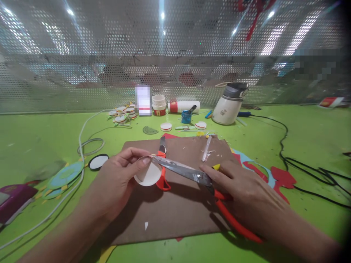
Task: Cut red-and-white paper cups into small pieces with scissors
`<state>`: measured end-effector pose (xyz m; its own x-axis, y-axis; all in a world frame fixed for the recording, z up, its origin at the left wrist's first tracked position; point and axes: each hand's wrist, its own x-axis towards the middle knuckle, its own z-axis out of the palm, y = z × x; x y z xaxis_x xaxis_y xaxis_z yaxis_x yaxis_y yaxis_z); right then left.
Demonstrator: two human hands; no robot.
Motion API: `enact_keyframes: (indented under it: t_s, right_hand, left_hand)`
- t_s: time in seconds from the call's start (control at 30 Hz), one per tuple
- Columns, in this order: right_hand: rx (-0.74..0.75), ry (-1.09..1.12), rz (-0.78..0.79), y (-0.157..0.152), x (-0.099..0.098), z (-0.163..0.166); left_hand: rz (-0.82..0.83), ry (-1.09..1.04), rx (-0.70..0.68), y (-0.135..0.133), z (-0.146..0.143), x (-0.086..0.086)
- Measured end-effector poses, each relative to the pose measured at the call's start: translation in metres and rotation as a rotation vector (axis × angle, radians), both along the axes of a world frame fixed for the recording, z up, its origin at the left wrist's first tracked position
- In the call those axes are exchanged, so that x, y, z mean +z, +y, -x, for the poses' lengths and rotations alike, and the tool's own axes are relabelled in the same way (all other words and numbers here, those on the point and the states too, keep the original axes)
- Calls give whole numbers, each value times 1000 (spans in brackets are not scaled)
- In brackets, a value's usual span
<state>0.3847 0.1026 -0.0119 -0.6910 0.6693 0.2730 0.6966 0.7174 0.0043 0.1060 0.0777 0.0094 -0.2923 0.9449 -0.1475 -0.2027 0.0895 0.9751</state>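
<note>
Between the thumb and fingers of my left hand (120,177) is a white paper disc (149,175), its top edge pinched. My right hand (236,182) grips large red-handled scissors (189,171), whose long blades point left. Their tips meet the disc's upper edge beside my left thumb; whether they bite into the paper I cannot tell. Beneath the disc, a second pair of orange-handled scissors (162,175) lies on the brown cardboard sheet (175,219). A small clear-handled tool (206,149) and white scraps (146,225) also rest on the cardboard.
At the back stand a lit phone (143,100), stacked paper cups (158,105), a blue paint pot (186,117) and a white jug (229,104). A black cable (285,138) runs right, a white cable (80,146) left. Red paper scraps (282,177) lie right of the cardboard.
</note>
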Motion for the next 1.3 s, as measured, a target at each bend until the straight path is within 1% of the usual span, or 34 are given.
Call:
enact_keyframes:
  t_s: [0.13,0.2,0.43,0.53,0.73,0.83,1.03,1.3]
  right_hand:
    - [-11,-28,-75,0,1,-1]
    - [-5,-42,-106,0,2,0]
    - [4,-46,-149,2,1,1]
    - [7,-44,-119,2,0,1]
    - [-9,-42,-9,1,1,4]
    - [-15,-47,-34,2,1,4]
    - [25,-37,-87,5,3,3]
    - [3,-59,-42,5,3,2]
  left_hand:
    - [27,5,-31,-2,1,-1]
    - [34,20,-23,-2,2,-2]
    - [51,117,-26,0,0,1]
    - [51,146,-11,1,-1,0]
    - [61,210,34,3,-2,-2]
    - [62,193,35,3,-3,0]
    - [66,146,17,1,-4,2]
    - [45,97,-11,3,-2,0]
